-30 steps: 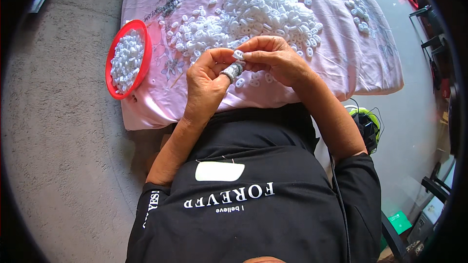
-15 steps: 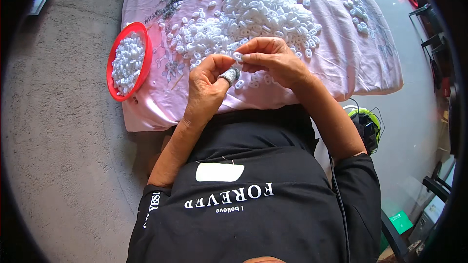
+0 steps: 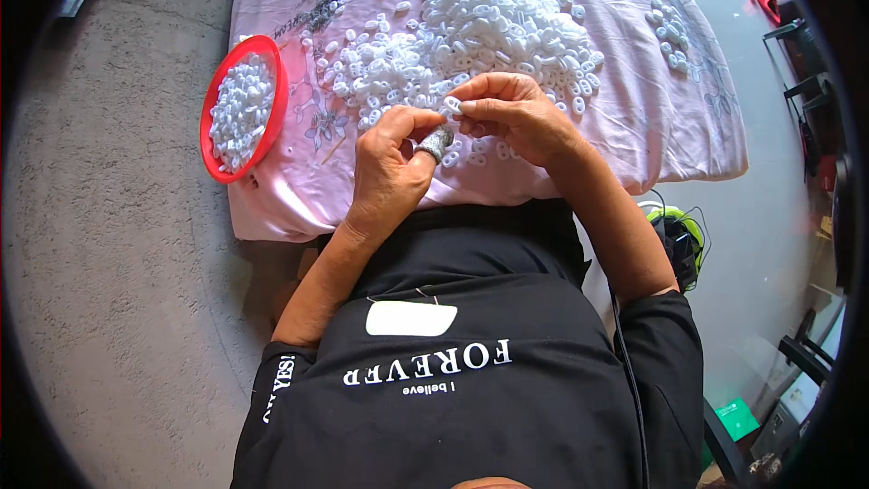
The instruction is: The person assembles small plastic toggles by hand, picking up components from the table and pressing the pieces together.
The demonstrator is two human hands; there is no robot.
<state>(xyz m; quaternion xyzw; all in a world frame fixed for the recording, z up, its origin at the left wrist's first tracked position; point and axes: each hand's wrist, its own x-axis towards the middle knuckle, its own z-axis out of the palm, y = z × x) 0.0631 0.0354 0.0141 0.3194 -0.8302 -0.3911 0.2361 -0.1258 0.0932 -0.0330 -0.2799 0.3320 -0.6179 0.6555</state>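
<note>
Between the thumb and forefinger of my right hand (image 3: 520, 113) is a small white oval plastic piece with two holes (image 3: 453, 105). My left hand (image 3: 394, 158) is curled close against the piece's left side, its forefinger tip at the edge. A grey wrap (image 3: 436, 143) covers the left thumb. Whatever the left fingertips pinch is too small to make out. Beyond both hands spreads a large pile of the same white pieces (image 3: 502, 14), and several more lie just under my fingers.
A red bowl (image 3: 279, 100) full of white pieces stands at the left edge of the pink cloth-covered surface (image 3: 625, 118). A small group of pieces (image 3: 668, 32) lies apart at the far right. A black and lime-green item (image 3: 679, 240) with cords is on the floor at right.
Both hands have kept almost the same pose around the white piece. The whole scene has shifted slightly, and the left thumb and forefinger have turned a little.
</note>
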